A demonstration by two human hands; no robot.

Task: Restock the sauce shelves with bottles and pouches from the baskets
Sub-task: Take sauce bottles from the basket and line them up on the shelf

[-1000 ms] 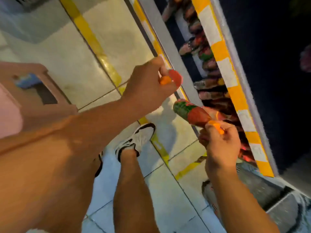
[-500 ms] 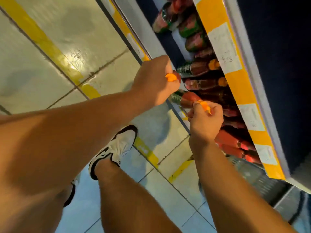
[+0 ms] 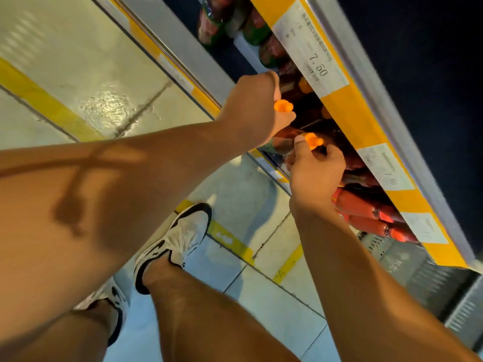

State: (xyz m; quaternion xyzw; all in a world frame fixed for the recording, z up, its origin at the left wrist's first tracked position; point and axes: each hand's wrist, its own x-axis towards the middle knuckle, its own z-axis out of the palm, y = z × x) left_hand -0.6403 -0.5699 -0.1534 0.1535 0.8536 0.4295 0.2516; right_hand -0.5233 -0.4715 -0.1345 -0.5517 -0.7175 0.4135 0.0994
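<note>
My left hand [image 3: 254,108] grips a sauce bottle by its orange cap [image 3: 283,107]; the hand hides most of that bottle at the shelf's mouth. My right hand [image 3: 315,173] holds a second orange-capped sauce bottle [image 3: 283,142] by the neck, its red body and green label pointing left under my left hand. Both hands are at the front of the sauce shelf [image 3: 350,118], whose yellow edge strip carries white price tags. Dark bottles with orange caps [image 3: 304,86] stand behind my hands.
Red bottles [image 3: 366,212] fill the shelf to the right, green-labelled pouches [image 3: 256,24] to the left. A lower shelf edge [image 3: 183,48] runs below. A grey wire basket [image 3: 379,244] sits on the tiled floor beside my legs and white shoes [image 3: 180,239].
Both hands have carried their bottles up and in toward the shelf opening. The camera has closed in on the shelf, and the pink stool seen earlier is out of frame.
</note>
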